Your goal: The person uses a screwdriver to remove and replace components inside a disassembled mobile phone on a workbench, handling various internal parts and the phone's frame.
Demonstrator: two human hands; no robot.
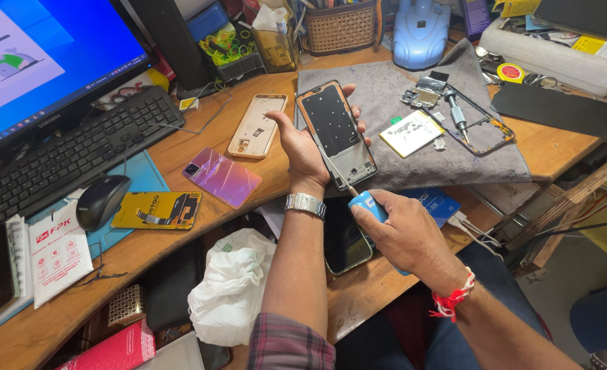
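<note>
Gripping a phone frame (336,133), left hand (305,152) faces screwdriver (358,195)-holding right hand (406,236).

phone repair workshop | opened phone frames (471,127), grey work mat (386,89), wooden desk (180,226)

Left hand (303,147) holds phone frame (336,135) upright-tilted above desk edge (180,226). Right hand (403,236) just below and right of it, gripping screwdriver (358,195); tip meets frame's lower end. Cloth mat (392,89) behind both hands; on it, battery (411,133), with a second frame (478,127) to its right. Phone case (257,125) left of held frame; back cover (222,177) nearer, left of wrist. Mouse (101,201) and keyboard (70,154) far left, monitor (43,62) behind keyboard.
</note>
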